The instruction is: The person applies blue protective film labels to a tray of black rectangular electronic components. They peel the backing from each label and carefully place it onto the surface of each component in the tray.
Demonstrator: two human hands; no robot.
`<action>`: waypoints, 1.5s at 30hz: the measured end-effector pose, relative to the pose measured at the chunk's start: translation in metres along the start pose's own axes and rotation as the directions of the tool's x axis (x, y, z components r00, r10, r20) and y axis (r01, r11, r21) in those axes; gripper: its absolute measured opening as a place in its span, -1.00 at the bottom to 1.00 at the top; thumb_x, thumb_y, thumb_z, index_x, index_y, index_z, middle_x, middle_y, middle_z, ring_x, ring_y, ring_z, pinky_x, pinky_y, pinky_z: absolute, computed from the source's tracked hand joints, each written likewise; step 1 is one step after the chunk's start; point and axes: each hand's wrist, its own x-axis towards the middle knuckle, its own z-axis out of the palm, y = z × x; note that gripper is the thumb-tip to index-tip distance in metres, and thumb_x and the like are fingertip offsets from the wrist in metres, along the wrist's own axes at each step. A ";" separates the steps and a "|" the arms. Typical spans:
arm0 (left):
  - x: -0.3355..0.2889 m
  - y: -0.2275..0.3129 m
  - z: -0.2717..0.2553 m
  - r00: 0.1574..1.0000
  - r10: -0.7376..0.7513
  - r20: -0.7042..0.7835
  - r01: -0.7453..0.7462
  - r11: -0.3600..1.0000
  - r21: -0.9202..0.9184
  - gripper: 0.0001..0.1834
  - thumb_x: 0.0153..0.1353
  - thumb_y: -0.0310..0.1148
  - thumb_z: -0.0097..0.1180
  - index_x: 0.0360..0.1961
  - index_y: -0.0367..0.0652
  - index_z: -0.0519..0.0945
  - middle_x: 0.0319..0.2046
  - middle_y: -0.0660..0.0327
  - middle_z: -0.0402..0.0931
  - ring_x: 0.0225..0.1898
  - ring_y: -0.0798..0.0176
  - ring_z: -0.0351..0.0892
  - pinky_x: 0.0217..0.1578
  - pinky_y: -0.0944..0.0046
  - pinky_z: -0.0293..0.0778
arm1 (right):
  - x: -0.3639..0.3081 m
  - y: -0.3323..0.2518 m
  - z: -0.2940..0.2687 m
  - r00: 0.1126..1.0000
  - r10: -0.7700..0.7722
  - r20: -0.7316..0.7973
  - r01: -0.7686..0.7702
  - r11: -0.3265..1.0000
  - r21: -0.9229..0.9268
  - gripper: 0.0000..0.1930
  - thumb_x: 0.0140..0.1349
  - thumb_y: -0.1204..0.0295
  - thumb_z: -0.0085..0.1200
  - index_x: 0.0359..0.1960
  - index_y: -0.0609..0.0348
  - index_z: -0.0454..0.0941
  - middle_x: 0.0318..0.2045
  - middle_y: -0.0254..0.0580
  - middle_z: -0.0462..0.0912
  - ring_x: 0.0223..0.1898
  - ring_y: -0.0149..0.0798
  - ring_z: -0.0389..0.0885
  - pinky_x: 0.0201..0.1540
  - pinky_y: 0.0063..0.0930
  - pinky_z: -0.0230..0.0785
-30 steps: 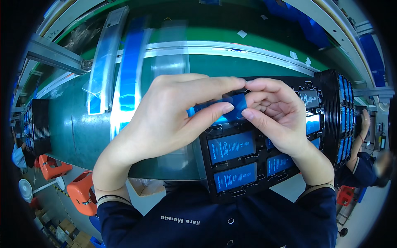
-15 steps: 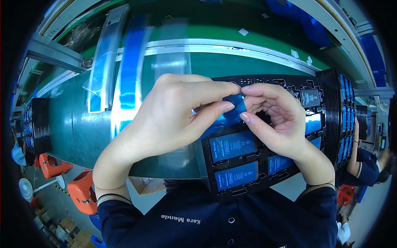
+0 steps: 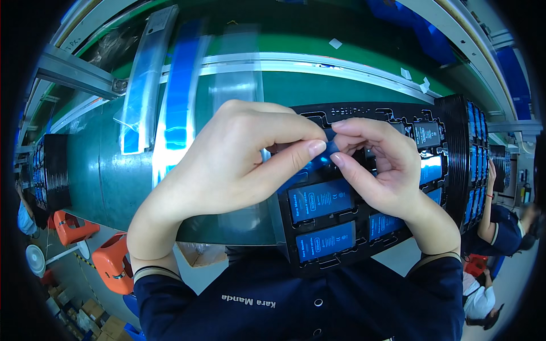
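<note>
Above a black tray (image 3: 364,223) of flat blue and dark batteries, my two hands meet. My left hand (image 3: 239,153) pinches a small piece of glossy blue film (image 3: 323,159) between thumb and forefinger. Part of the film is hidden behind those fingers. Close by on the right, my right hand (image 3: 387,165) has its fingers curved and its thumb apart from the forefinger, tips near the film's edge; whether they touch it I cannot tell. Under my hands, one blue battery (image 3: 321,200) lies in a tray pocket, with another battery (image 3: 325,241) in the pocket nearer me.
Blue film strips (image 3: 181,108) and a clear strip (image 3: 236,85) lie on the green bench (image 3: 85,165) at the left. Stacked black trays (image 3: 452,131) stand at the right, another stack (image 3: 56,170) far left. An orange stool (image 3: 114,264) stands below the bench; a co-worker (image 3: 503,230) is at the right.
My left thumb and forefinger have closed together over the film, so less of it shows. My right hand has barely moved. At the lower right, another person has come further into view.
</note>
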 end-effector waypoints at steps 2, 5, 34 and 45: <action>-0.001 0.000 -0.001 0.999 -0.031 0.008 0.031 0.995 -0.093 -0.87 0.14 -0.50 0.20 -0.32 -0.36 0.68 -0.42 0.06 0.64 -0.43 0.22 0.60 -0.39 0.31 0.47 | 0.002 -0.002 -0.001 0.999 -0.041 0.019 0.042 0.997 -0.066 -0.68 0.08 0.68 0.16 -0.08 0.26 0.59 -0.32 -0.15 0.68 -0.34 -0.36 0.68 -0.28 -0.56 0.53; -0.003 0.000 -0.001 0.992 -0.126 0.029 0.129 0.973 -0.190 -0.88 0.13 -0.51 0.20 -0.35 -0.36 0.69 -0.41 0.08 0.62 -0.43 0.27 0.56 -0.39 0.34 0.44 | 0.004 -0.004 -0.002 0.989 -0.138 0.061 0.147 0.969 -0.196 -0.74 0.04 0.68 0.17 -0.18 0.27 0.62 -0.32 -0.10 0.68 -0.36 -0.26 0.69 -0.32 -0.49 0.54; -0.002 -0.005 -0.002 0.865 -0.302 0.401 0.498 0.622 -0.604 -0.89 0.24 -0.49 0.19 -0.29 -0.34 0.60 -0.44 0.28 0.57 -0.40 0.48 0.53 -0.35 0.47 0.46 | 0.004 -0.010 0.000 0.992 -0.117 0.040 0.122 0.985 -0.123 -0.82 0.00 0.63 0.32 -0.32 0.24 0.66 -0.36 -0.12 0.63 -0.39 -0.26 0.62 -0.35 -0.52 0.47; -0.001 -0.013 -0.001 0.891 -0.244 0.382 0.443 0.652 -0.616 -0.87 0.24 -0.47 0.20 -0.26 -0.34 0.61 -0.42 0.28 0.57 -0.40 0.48 0.52 -0.33 0.46 0.46 | -0.001 -0.008 0.007 0.992 0.127 0.020 -0.128 0.967 0.221 -0.77 0.11 0.65 0.23 -0.17 0.32 0.61 -0.29 -0.15 0.58 -0.30 -0.37 0.58 -0.26 -0.57 0.45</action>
